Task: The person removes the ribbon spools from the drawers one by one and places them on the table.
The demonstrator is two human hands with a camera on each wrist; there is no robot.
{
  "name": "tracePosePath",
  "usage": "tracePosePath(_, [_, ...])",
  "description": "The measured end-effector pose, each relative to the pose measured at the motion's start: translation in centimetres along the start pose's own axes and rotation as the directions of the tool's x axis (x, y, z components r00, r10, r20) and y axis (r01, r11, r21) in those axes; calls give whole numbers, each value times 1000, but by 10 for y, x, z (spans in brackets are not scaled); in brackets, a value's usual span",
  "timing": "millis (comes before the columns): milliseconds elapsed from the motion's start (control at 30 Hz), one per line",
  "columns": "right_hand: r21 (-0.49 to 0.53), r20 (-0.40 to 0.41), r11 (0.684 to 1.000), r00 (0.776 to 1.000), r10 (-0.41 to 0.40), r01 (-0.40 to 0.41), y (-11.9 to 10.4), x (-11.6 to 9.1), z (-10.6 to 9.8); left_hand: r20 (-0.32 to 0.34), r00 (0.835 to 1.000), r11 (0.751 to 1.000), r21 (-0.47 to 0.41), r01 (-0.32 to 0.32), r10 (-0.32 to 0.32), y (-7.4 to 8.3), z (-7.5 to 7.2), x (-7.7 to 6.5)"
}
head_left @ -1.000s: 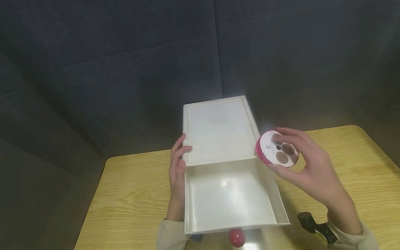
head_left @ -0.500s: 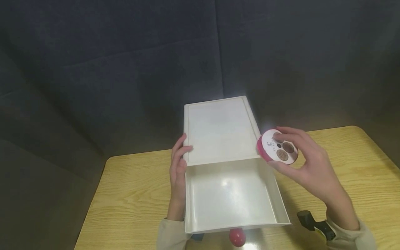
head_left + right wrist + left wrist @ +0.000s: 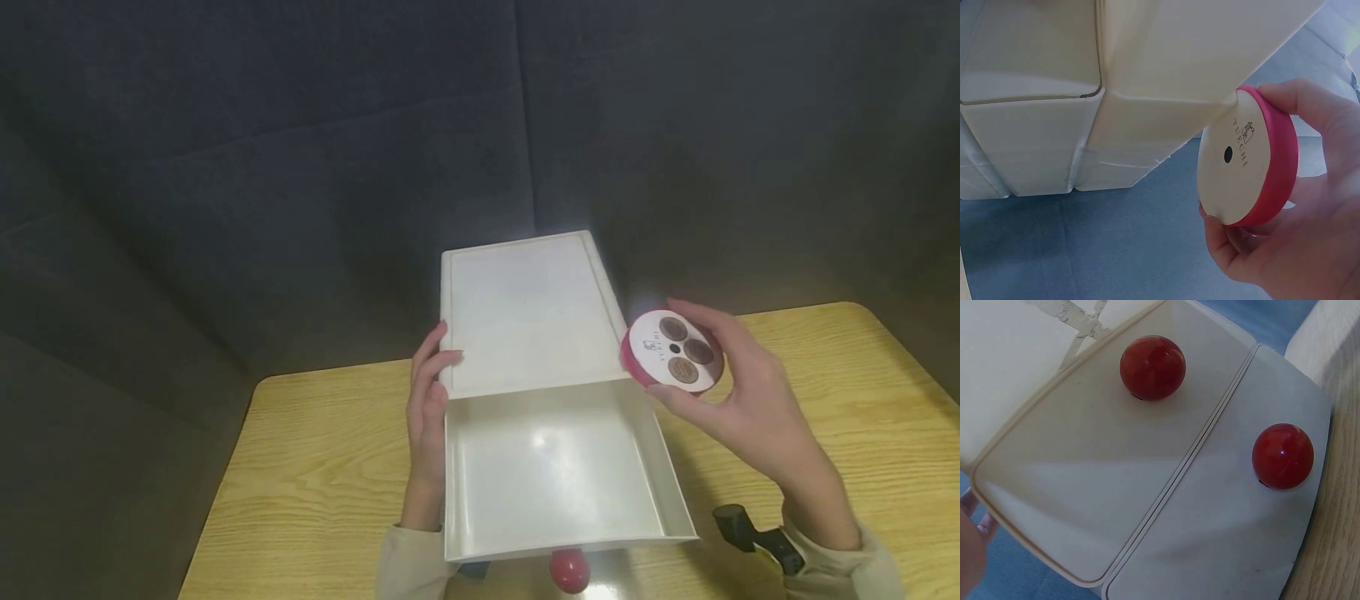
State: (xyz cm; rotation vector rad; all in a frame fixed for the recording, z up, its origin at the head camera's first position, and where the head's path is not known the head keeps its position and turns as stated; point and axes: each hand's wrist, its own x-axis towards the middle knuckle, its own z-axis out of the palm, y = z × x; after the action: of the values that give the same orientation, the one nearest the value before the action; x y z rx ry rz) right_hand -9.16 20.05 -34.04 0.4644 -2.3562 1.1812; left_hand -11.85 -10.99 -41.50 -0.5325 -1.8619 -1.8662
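A white drawer cabinet (image 3: 525,317) stands on the table with its top drawer (image 3: 555,475) pulled out toward me. Round red knobs (image 3: 1153,367) show on two drawer fronts in the left wrist view. My left hand (image 3: 427,417) rests against the cabinet's left side, with fingertips over its top edge. To the right of the cabinet, my right hand (image 3: 757,400) holds a spool of pink ribbon (image 3: 675,350) by its rim, thumb and fingers on opposite sides. The spool is tilted, its white printed face toward the head camera, close beside the cabinet's right edge.
The wooden table (image 3: 322,450) extends to both sides of the cabinet. Dark cloth (image 3: 337,183) hangs behind and at the left. A black device (image 3: 757,537) sits at my right wrist.
The spool has shifted slightly right and turned a little. My right finger has slid off its face to the rim, uncovering the round cutouts. The left hand and drawer have not moved.
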Motion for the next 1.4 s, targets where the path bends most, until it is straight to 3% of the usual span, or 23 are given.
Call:
tracePosePath(567, [-6,-13,998,998,-64,64,4,2,1,5,1000,1000,-6,-7,7,-1,-1,1])
tracePosePath(1033, [-7,-42,1000,999,-10,10,11,2,2,3,1000,1000,2,-8,8,-2,-2,0])
tracePosePath(1400, [-53,-12,999,1000,8,-9,19,5,6,3,1000,1000,-11,1,-1,-1,-1,0])
